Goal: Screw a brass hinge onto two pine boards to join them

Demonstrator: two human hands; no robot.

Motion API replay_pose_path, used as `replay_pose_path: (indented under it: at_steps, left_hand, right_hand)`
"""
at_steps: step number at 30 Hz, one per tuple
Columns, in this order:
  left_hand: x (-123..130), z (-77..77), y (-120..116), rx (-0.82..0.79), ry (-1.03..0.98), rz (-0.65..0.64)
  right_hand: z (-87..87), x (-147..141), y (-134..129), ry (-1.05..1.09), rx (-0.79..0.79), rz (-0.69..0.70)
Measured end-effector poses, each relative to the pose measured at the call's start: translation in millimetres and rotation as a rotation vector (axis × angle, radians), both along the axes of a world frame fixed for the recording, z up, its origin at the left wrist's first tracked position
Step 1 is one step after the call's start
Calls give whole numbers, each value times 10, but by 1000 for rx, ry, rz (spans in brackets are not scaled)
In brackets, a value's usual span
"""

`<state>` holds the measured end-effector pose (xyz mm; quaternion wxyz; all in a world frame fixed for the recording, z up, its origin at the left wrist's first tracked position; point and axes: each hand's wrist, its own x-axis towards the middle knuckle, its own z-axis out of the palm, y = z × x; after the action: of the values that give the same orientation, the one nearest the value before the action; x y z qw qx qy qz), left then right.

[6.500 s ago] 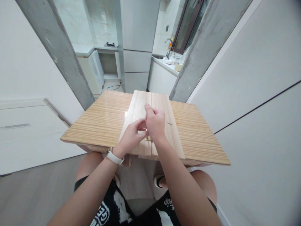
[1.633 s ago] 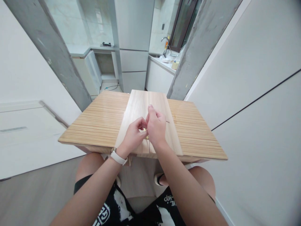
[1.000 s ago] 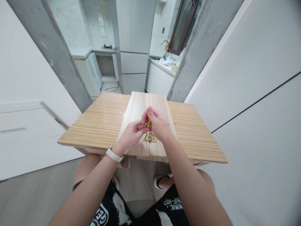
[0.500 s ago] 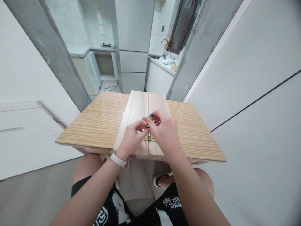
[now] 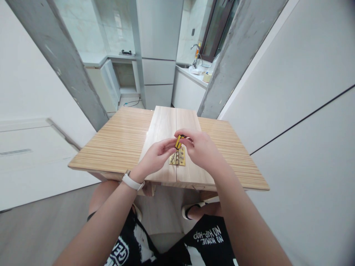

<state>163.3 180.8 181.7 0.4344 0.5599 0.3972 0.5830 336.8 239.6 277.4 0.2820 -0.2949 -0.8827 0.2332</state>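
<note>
My right hand (image 5: pixel 198 146) holds a stubby yellow-and-black screwdriver (image 5: pixel 179 142) between thumb and fingers, its handle tilted. My left hand (image 5: pixel 159 153) reaches in from the other side, fingertips and thumb closed about the screwdriver's lower part. The tip is hidden by the fingers. Just below lies a brass hinge (image 5: pixel 181 159), opened flat across the seam of two pale boards. Screws show in its right leaf. Several loose screws (image 5: pixel 173 159) seem to lie on the left leaf. The wider left board (image 5: pixel 162 122) and narrower right board (image 5: pixel 188 118) lie side by side.
Beneath the boards stands a wood-grain table (image 5: pixel 111 147), its front edge close to my knees. White panels flank both sides. Beyond are a tall fridge (image 5: pixel 158 33), a counter with an open cabinet (image 5: pixel 124 75), and a sink faucet (image 5: pixel 195 55).
The screwdriver has turned so that more of its yellow side shows. My right hand has shifted right and my left hand has loosened, uncovering more of the hinge.
</note>
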Motion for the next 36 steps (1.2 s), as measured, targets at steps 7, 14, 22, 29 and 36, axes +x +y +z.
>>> replay_pose_path:
  at_steps: [7, 14, 22, 29, 36]
  left_hand:
    - [-16, -18, 1, 36, 84, 57]
    - [7, -26, -17, 46, 152, 174]
    - [63, 10, 4, 79, 228, 282]
    - [-23, 32, -8, 42, 224, 150]
    - [-22, 11, 11, 53, 95, -50]
  right_hand:
    - [-10, 49, -1, 12, -62, 180]
    - [10, 11, -80, 51, 84, -99]
    - [50, -141, -177, -33, 138, -225]
    - [123, -121, -96, -123, 126, -97]
    - [200, -39, -35, -172, 100, 11]
